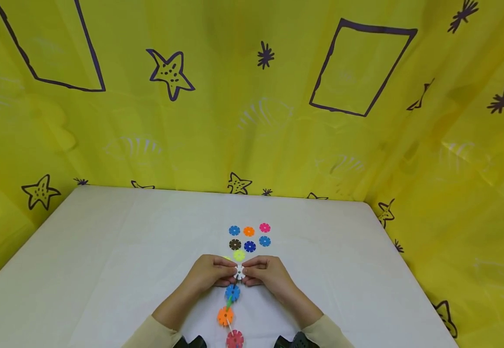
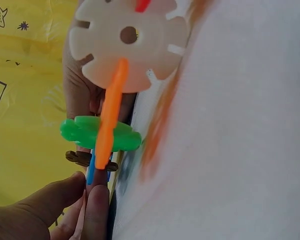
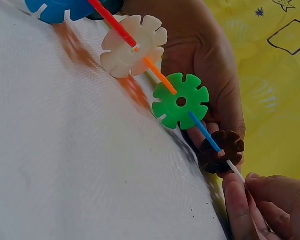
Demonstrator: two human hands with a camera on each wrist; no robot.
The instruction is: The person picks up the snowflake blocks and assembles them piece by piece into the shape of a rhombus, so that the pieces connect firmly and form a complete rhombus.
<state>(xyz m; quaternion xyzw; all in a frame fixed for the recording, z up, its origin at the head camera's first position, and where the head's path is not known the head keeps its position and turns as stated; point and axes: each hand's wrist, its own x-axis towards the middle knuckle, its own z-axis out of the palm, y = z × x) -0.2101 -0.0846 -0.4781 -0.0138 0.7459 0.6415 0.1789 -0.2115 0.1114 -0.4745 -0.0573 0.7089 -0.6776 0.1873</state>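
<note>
In the head view, your left hand (image 1: 206, 273) and your right hand (image 1: 274, 275) meet midway between the left and right edges of the surface (image 1: 343, 251), pinching a white disc (image 1: 239, 272) between thumb and fingers, one hand on each side. A chain of interlocked slotted discs hangs off it toward the near side of the surface: a brown disc seen edge-on, a blue disc (image 1: 232, 293), a green disc (image 1: 229, 303), an orange disc (image 1: 225, 316), a thin pale disc (image 1: 229, 327) and a red disc (image 1: 235, 339) at the bottom of the view. Beyond your hands, toward the far edge, lie loose discs in two blues, orange, pink, brown and yellow, the yellow one (image 1: 239, 255) nearest your fingertips; a bit of yellow also shows beside your left hand. A yellow curtain (image 1: 217, 130) with dark drawings stands behind the far edge. In the left wrist view, the pale disc is large in front, the orange disc slotted into it edge-on; past them come the green, blue and brown discs, close to your left thumb and fingers. In the right wrist view, the chain slants down from the blue disc at the end away from your hands, through red, pale, orange, green, blue and brown, to the edge-on white disc, gripped by your right thumb and fingers.
</note>
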